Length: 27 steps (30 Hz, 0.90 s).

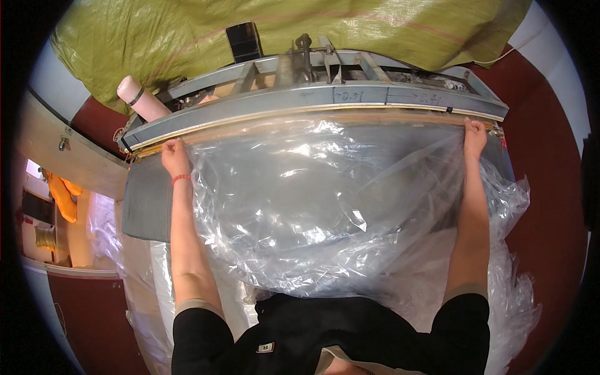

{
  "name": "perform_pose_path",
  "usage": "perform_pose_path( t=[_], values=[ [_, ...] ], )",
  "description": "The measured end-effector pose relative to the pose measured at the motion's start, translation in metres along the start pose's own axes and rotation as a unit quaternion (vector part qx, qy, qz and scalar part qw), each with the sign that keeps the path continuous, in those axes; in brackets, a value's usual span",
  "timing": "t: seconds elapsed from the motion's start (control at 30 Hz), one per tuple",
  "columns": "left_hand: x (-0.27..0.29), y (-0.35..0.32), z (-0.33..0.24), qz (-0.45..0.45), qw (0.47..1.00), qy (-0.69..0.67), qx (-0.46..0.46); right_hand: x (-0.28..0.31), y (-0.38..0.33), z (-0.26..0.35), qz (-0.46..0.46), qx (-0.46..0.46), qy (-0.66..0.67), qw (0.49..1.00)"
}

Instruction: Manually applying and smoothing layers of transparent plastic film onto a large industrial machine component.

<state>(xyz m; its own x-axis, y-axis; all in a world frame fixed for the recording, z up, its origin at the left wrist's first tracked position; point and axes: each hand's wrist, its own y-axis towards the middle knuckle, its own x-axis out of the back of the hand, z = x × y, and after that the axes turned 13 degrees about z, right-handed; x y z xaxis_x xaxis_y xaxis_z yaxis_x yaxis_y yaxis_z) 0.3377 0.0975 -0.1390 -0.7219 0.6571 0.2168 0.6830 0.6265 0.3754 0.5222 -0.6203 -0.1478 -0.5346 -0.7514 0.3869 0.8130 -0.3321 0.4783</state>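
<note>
A wide sheet of clear plastic film (pixel 300 181) stretches between my two hands and drapes down toward my body in shiny wrinkles. At its far left corner, my left hand (pixel 174 156) is closed with the fingers pinched on the film. My right hand (pixel 475 137) pinches the film's far right corner in the same way. Both hands are close to a long metal bar (pixel 275 102) with pale strips along its front edge and handwritten marks on its face. Beneath the film lies a dark grey padded surface (pixel 147 197), bare at its left end.
Behind the bar, a metal frame (pixel 369 67) holds a clamp-like part (pixel 305 56). A pink cylinder (pixel 142 98) leans at the frame's left, and a dark phone-like slab (pixel 244 41) stands behind. Yellow-green woven sheeting (pixel 400 31) covers the back. More plastic film (pixel 512 294) hangs at the right.
</note>
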Motion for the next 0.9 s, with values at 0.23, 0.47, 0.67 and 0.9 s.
perform_pose_path(
  t=[0.23, 0.47, 0.67, 0.9],
  values=[
    [0.010, 0.004, -0.001, -0.150, 0.983, 0.105, 0.026, 0.009, 0.000, 0.016, 0.060, -0.070, 0.166, 0.982],
    [0.028, 0.010, 0.016, -0.149, 0.956, -0.238, 0.090, 0.020, -0.007, 0.024, 0.117, -0.004, 0.093, 0.989],
    [0.049, -0.021, -0.028, 0.156, 0.893, 0.418, 0.058, 0.073, -0.062, 0.104, 0.108, 0.233, -0.121, 0.959],
    [0.033, -0.095, -0.070, 0.214, 0.976, 0.036, -0.005, 0.200, -0.169, 0.006, 0.099, 0.038, -0.281, 0.954]
  ],
)
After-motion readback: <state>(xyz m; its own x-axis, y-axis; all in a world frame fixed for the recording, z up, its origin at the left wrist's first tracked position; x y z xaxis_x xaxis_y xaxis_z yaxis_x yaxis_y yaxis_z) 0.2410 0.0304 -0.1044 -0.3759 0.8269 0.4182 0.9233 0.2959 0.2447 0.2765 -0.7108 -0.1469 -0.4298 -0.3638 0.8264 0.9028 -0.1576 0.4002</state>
